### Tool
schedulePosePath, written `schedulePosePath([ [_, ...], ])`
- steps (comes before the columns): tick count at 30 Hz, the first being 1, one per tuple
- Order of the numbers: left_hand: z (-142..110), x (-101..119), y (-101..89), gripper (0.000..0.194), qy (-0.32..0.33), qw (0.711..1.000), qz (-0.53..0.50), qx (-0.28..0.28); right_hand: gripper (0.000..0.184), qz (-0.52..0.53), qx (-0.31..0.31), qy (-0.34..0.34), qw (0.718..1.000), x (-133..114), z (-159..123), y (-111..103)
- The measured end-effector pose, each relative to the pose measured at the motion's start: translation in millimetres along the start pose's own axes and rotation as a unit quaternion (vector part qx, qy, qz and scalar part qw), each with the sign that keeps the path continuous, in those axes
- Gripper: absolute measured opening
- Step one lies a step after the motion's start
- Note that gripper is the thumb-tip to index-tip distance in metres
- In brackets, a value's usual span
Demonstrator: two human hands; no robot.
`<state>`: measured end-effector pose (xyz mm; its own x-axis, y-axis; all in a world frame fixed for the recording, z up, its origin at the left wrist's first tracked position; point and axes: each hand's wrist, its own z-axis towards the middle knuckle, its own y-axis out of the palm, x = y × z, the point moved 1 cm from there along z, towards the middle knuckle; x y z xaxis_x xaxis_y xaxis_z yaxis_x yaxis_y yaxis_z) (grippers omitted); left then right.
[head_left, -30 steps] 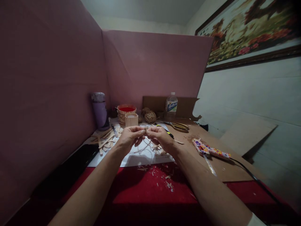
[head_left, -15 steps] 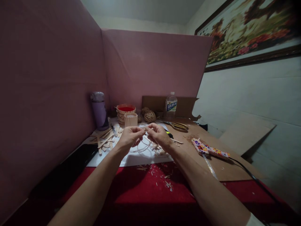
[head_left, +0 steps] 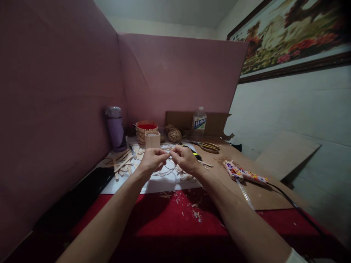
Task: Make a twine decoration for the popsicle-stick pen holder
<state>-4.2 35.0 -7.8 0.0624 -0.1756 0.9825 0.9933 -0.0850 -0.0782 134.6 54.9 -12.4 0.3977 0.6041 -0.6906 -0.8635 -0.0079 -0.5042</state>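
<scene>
My left hand (head_left: 155,159) and my right hand (head_left: 183,157) are held fingertip to fingertip above the white paper (head_left: 153,187), each pinched closed. Between them they hold thin brown twine (head_left: 171,171), whose loops trail beneath the fingers; the exact grip is hidden by the fingertips. Just behind the left hand stands a small cup of upright wooden sticks (head_left: 153,140). Farther back is a larger stick-covered container (head_left: 141,137) with a red inside. A ball of twine (head_left: 174,135) lies behind the right hand.
Loose craft sticks (head_left: 122,162) and a purple bottle (head_left: 115,131) are on the left, near a black phone-like slab (head_left: 93,182). Scissors (head_left: 207,147), a clear bottle (head_left: 199,122) and a flower-patterned glue gun (head_left: 244,173) with its cord occupy the cardboard (head_left: 263,197). Wood scraps litter the red cloth (head_left: 153,219).
Both hands have lowered very slightly, and the right hand has tilted a little, showing more of the black-and-yellow tool behind it. Everything else stays put.
</scene>
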Motion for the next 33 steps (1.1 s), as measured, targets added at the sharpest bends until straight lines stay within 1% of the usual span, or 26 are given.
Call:
schedulePosePath([
  [2, -1.2, 0.7, -2.8, 0.024, -0.012, 0.999, -0.029, -0.027, 0.018, 0.019, -0.006, 0.011, 1.0, 1.4, 0.5, 0.1],
  [5, -2.1, 0.9, -5.8, 0.021, -0.012, 0.998, -0.038, -0.053, 0.02, 0.027, -0.006, 0.011, 1.0, 2.5, 0.9, 0.1],
  [12, -6.1, 4.0, -5.5, 0.022, -0.034, 0.996, -0.026, -0.076, 0.02, 0.042, -0.002, 0.016, 0.999, 0.9, 1.0, -1.4],
  [15, -7.5, 6.6, -5.6, 0.023, -0.03, 0.995, -0.035, -0.088, 0.02, 0.052, 0.001, 0.016, 0.999, 0.2, 1.2, -2.4],
  [18, -7.1, 6.6, -5.8, 0.026, -0.023, 0.994, -0.039, -0.097, 0.019, 0.046, 0.008, 0.003, 0.999, -0.7, 1.3, -3.3],
  [22, -4.7, 3.6, -6.6, 0.02, -0.034, 0.995, -0.04, -0.087, 0.018, 0.035, 0.014, -0.008, 0.999, -1.9, 0.8, -3.7],
  [27, -3.3, 3.6, -7.0, 0.022, -0.028, 0.994, -0.057, -0.094, 0.021, 0.046, 0.012, -0.01, 0.999, -2.8, -0.3, -4.0],
  [29, -2.7, 4.5, -7.2, 0.022, -0.022, 0.994, -0.072, -0.083, 0.025, 0.041, 0.01, -0.016, 0.999, -3.4, -0.7, -4.4],
  [31, -2.2, 5.1, -7.5, 0.023, -0.017, 0.994, -0.087, -0.063, 0.03, 0.015, 0.008, -0.022, 1.0, -4.1, -0.9, -4.6],
  [33, -1.8, 5.5, -7.7, 0.024, -0.015, 0.995, -0.094, -0.043, 0.032, -0.014, 0.007, -0.023, 1.0, -4.6, -1.2, -4.3],
])
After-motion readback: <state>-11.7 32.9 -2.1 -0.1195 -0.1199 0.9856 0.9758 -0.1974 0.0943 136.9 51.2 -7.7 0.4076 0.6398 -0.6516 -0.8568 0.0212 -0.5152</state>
